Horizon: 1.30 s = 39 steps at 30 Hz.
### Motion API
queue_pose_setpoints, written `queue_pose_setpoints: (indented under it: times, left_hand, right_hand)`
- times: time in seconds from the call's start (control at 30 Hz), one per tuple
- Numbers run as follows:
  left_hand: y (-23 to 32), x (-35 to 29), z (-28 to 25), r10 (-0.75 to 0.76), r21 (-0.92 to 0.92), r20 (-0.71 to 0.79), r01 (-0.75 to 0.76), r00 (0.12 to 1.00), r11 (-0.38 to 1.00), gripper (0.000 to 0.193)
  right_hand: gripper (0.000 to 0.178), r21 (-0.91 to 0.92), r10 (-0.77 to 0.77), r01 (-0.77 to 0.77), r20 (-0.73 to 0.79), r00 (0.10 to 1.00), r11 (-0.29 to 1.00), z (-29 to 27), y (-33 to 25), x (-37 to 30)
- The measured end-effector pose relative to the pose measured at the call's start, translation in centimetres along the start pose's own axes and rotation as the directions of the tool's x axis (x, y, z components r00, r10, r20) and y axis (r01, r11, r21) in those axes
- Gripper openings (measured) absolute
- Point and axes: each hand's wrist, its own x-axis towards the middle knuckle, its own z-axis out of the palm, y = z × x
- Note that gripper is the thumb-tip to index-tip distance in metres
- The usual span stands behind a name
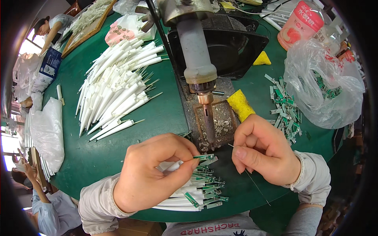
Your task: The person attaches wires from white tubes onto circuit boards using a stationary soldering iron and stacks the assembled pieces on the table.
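My left hand [151,171] pinches a small green circuit board [203,157] between thumb and forefinger, just below the tip of a mounted soldering iron [209,124]. Partly hidden under that hand is a white tapered tube [173,166]; whether it joins the board I cannot tell. Between the closed fingers of my right hand [267,155] is a thin solder wire [258,188], its short end pointing toward the iron and its tail hanging toward the table edge. Below my left hand lie several white tubes [179,202] with green boards at their ends.
A heap of white tubes with wires [114,88] covers the left of the green table [165,112]. Right of the iron are a yellow sponge [240,105], loose boards [289,114], a plastic bag [315,86] and a pink-lidded jar [301,24]. Other people sit at far left.
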Motion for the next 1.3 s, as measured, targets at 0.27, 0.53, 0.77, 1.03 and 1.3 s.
queue_pose_setpoints:
  times: [0.27, 0.53, 0.77, 1.03, 1.3]
  left_hand:
    - [1.8, -1.1, -2.6, 0.1, 0.707, 0.44, -0.413, 0.892, 0.574, 0.082]
    - [1.6, -3.7, -1.0, 0.061, 0.868, 0.315, -0.314, 0.947, 0.385, 0.1]
    - [-0.1, -5.7, 1.8, 0.094, 0.886, 0.307, -0.32, 0.947, 0.335, 0.098]
    - [-2.1, -7.8, 3.3, 0.213, 0.829, 0.201, -0.282, 0.956, 0.483, 0.054]
    - [-2.6, -14.8, -1.1, 0.041, 0.648, 0.021, -0.044, 0.999, 0.76, 0.044]
  right_hand:
    - [0.01, -0.022, 0.029, -0.029, 0.021, 0.999, 0.999, -0.3, 0.4, 0.2]
    - [0.01, -0.035, 0.032, -0.031, 0.033, 0.999, 0.999, -0.1, 0.7, 0.1]
    - [0.009, -0.056, 0.006, -0.003, 0.046, 0.999, 0.998, 0.0, 0.9, 0.2]
    - [0.008, -0.027, -0.042, 0.043, 0.028, 0.999, 0.999, 0.0, 1.3, 0.3]
    - [0.009, -0.054, -0.016, 0.017, 0.014, 1.0, 0.998, -0.4, 1.3, 0.1]
